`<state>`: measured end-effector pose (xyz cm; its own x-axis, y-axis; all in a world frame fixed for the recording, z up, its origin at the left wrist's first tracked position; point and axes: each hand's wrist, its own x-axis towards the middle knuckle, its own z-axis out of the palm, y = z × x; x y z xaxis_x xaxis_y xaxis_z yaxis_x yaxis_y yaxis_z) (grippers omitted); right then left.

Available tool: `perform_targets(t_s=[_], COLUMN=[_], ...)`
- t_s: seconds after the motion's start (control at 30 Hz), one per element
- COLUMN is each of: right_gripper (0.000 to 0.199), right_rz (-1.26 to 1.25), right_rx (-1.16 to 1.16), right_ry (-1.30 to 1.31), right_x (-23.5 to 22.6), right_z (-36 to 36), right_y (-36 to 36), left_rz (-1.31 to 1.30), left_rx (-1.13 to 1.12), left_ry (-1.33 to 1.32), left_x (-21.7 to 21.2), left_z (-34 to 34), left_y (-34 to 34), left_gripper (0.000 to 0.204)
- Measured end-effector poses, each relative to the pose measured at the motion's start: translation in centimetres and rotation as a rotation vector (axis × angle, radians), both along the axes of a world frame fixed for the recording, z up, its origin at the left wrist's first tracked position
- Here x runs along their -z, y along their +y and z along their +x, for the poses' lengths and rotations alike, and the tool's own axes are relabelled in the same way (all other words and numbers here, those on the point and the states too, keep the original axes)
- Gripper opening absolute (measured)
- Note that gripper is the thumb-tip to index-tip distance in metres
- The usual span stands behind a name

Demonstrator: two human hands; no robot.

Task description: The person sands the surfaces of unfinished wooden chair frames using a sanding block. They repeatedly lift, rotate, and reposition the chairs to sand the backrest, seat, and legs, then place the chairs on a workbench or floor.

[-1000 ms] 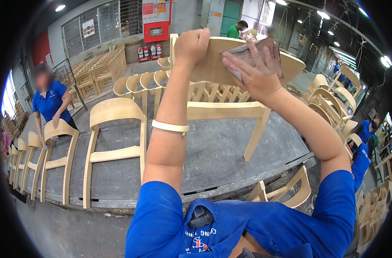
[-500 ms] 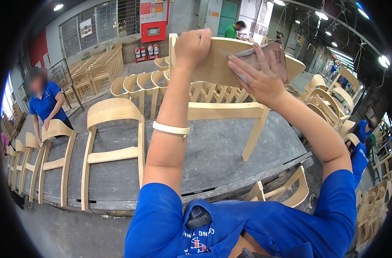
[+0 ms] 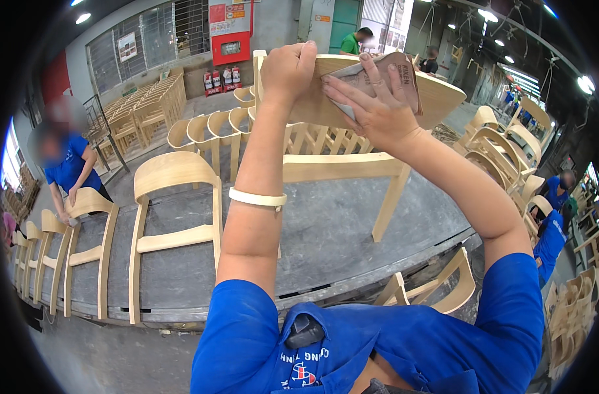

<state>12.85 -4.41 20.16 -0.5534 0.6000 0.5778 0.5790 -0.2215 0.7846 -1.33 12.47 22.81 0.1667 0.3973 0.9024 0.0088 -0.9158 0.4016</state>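
Note:
Upright before me stands a pale wooden chair frame (image 3: 339, 168) with a broad curved backrest (image 3: 438, 102). Wrapped over the backrest's upper left end is my left hand (image 3: 287, 72), its fingers closed on the wood. My right hand (image 3: 381, 108) lies flat with fingers spread, pressing a folded brown sheet of sandpaper (image 3: 404, 75) against the backrest's face. The sheet's grey inner side shows beside my fingers. The frame's lower rail and one leg are visible below; my left forearm hides part of the other side.
The frame stands on a long grey table (image 3: 312, 243). Left of me is another chair frame (image 3: 174, 177), with several more along the edge. A co-worker in blue (image 3: 73, 164) handles one there. Stacked chair frames (image 3: 503, 151) rise at right; another frame (image 3: 444, 289) sits below the near edge.
My right hand has slid left along the backrest with the sandpaper. My left hand keeps its hold, and the chair frame stands nearly as before.

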Motion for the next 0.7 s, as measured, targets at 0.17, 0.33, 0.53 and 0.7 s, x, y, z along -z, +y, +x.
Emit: perform_targets(t_s=[0.17, 0.33, 0.53, 0.7], right_gripper=[0.060, 0.056, 0.056, 0.055], right_rz=[0.040, 0.048, 0.069, -0.031], right_rx=[-0.037, -0.021, -0.023, 0.009], right_ry=[0.033, -0.003, -0.009, 0.085], right_x=[-0.1, -0.3, -0.2, -0.3], right_z=[0.3, 0.5, 1.0, 1.3], right_y=[-0.6, -0.6, -0.3, -1.0], left_rz=[0.040, 0.004, 0.030, 0.065], left_rx=[0.023, 0.015, 0.008, 0.011], left_ry=[-0.019, 0.006, -0.033, -0.071], left_x=[0.1, -0.1, 0.2, 0.2], left_z=[-0.1, 0.2, 1.0, 1.2], left_y=[-0.1, 0.3, 0.4, 0.3], left_gripper=[0.045, 0.045, 0.046, 0.045])
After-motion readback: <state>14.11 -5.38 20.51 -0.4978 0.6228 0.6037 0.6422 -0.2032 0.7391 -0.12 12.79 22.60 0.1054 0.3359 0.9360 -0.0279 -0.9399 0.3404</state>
